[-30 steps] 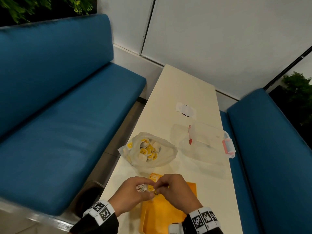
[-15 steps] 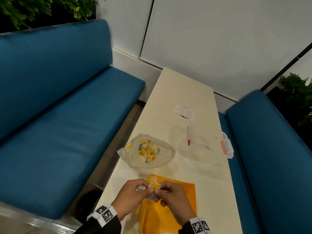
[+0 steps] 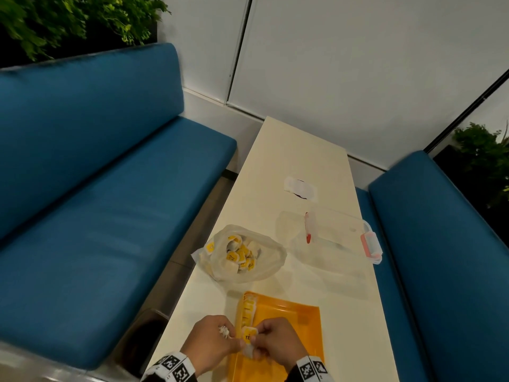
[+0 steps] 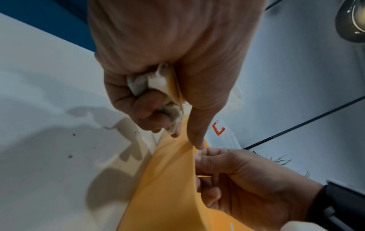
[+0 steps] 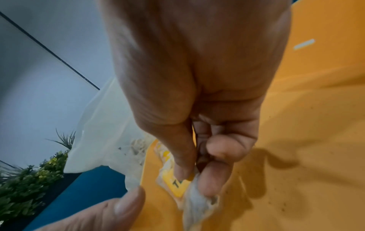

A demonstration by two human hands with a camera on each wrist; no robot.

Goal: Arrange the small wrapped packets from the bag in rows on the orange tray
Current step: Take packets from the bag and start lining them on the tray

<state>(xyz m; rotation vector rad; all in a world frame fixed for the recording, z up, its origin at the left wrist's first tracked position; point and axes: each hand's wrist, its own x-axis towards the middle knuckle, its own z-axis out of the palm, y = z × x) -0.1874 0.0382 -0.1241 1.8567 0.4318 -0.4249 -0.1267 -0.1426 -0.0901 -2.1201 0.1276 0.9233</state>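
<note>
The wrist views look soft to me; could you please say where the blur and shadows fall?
Left wrist view: the left hand fills the top, soft-edged, its shadow on the cream table. Right wrist view: the small yellow-labelled packet is blurred, hand shadows across the orange plastic tray.

- Even, moderate overhead light is seen in the head view; the walls are bent by wide-angle distortion.
- Soft shadows are cast on the table [image 4: 49, 109] and the orange tray [image 5: 296, 140].
- Both wrist views are dim, and the nearest skin is blurred.
</note>
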